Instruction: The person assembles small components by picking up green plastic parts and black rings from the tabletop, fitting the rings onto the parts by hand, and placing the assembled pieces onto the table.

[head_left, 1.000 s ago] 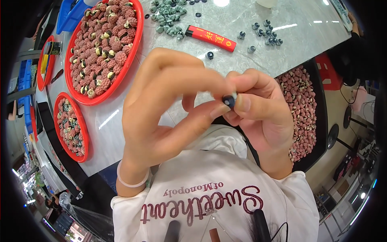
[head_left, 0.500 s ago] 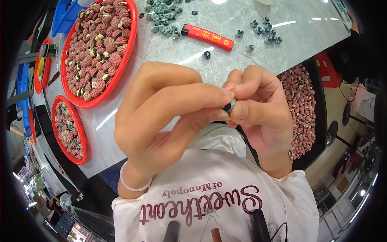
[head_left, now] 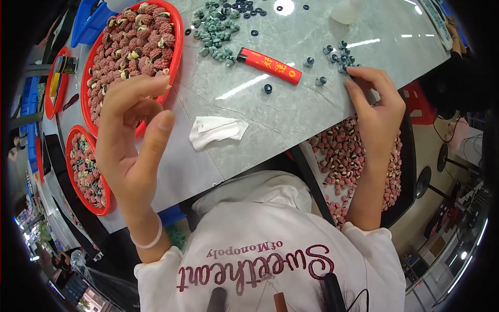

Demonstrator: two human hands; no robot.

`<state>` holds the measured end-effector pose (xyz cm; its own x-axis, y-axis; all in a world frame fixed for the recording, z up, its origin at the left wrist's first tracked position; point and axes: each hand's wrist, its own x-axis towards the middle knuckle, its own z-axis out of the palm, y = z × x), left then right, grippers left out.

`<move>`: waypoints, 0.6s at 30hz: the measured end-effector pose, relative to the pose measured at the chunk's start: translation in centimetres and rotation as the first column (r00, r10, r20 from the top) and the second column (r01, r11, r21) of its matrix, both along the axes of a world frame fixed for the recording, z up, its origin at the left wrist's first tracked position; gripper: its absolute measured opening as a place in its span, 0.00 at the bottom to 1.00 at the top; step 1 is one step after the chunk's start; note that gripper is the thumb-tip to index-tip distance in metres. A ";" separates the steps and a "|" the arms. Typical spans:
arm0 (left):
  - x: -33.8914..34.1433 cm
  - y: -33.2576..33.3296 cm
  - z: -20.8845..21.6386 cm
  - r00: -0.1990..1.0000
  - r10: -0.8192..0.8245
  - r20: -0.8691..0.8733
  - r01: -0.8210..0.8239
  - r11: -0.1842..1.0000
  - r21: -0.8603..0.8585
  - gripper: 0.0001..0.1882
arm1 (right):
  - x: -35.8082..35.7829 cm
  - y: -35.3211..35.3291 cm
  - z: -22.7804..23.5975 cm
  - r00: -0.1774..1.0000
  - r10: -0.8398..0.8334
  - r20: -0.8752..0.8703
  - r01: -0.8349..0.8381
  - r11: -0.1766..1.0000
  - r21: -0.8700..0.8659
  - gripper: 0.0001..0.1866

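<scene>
Light from above is flooding the glossy marbled tabletop [head_left: 291, 109], a round glare blazing at the top edge, white streaks gleaming below. Fisheye distortion is bending the rim, with blackness filling the corners.

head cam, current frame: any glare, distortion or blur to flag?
Head view: a white hotspot and streaks glare off the glossy tabletop; fisheye bending and black corners toward the rim; right hand looks fairly sharp, but whether its fingertips grip a small dark piece is too fine to tell.
</scene>
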<state>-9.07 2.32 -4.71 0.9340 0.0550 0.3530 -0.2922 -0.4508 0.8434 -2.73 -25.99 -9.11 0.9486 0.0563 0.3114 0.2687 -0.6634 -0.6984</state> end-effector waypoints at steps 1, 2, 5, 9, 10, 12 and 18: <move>0.0 0.3 0.0 0.999 -0.026 -0.019 0.026 0.999 0.022 0.13 | 0.3 0.1 0.1 1.000 0.007 0.001 -0.007 1.000 0.001 0.12; -0.2 0.6 0.2 1.000 -0.019 -0.018 0.019 1.000 0.023 0.13 | 0.7 0.1 0.2 0.999 0.035 -0.002 -0.035 0.999 0.013 0.11; -1.1 2.0 0.7 0.998 0.001 -0.065 0.001 0.999 0.040 0.12 | 0.9 -0.3 1.2 1.000 0.027 -0.002 -0.027 0.996 0.080 0.10; -1.2 3.3 1.5 0.991 0.092 -0.092 -0.089 0.995 0.039 0.11 | 2.4 1.8 3.7 0.984 0.143 0.106 -0.159 0.974 0.160 0.07; -0.8 2.8 1.4 0.995 0.069 -0.077 -0.063 0.995 0.078 0.10 | 3.2 3.2 3.6 0.946 0.295 0.139 -0.315 0.934 0.166 0.07; -0.3 2.1 1.6 0.996 0.058 -0.060 -0.050 0.991 0.125 0.10 | 5.1 6.7 2.7 0.852 0.503 0.148 -0.513 0.858 0.035 0.06; 0.9 1.5 2.7 0.996 -0.085 -0.031 0.091 0.948 0.305 0.07 | 5.2 11.3 1.8 0.687 0.713 0.142 -0.517 0.616 -0.594 0.05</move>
